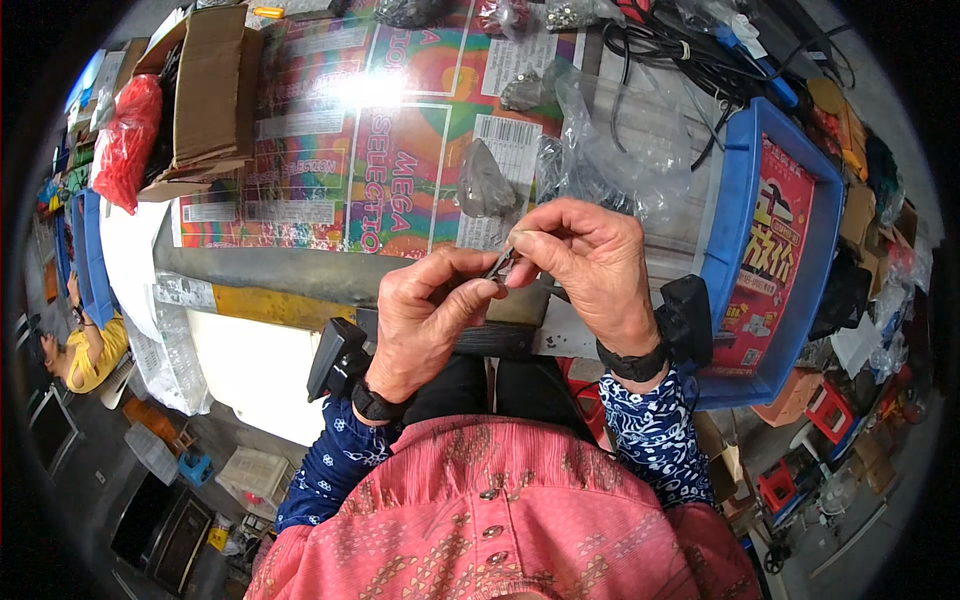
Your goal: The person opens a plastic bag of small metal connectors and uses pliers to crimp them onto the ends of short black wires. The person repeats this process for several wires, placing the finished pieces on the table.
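Observation:
Both hands meet over the near edge of the table. My left hand (425,310) is closed, its thumb and forefinger pinching one end of a small dark metal piece (501,262). From the right, my right hand (590,262) pinches the same piece near its upper end. Fingers cover much of it, so its exact kind cannot be made out. Just beyond the hands lies a clear plastic bag of small grey parts (487,182). Beside that is a larger crumpled clear bag (590,165) with dark small parts inside.
A colourful printed sheet (300,150) covers the tabletop. An open cardboard box (208,95) and a red plastic bag (128,145) stand at the left. On the right sits a blue tray (728,215) with a red printed sheet. Black cables (690,60) coil behind it. Another person (92,350) sits far left.

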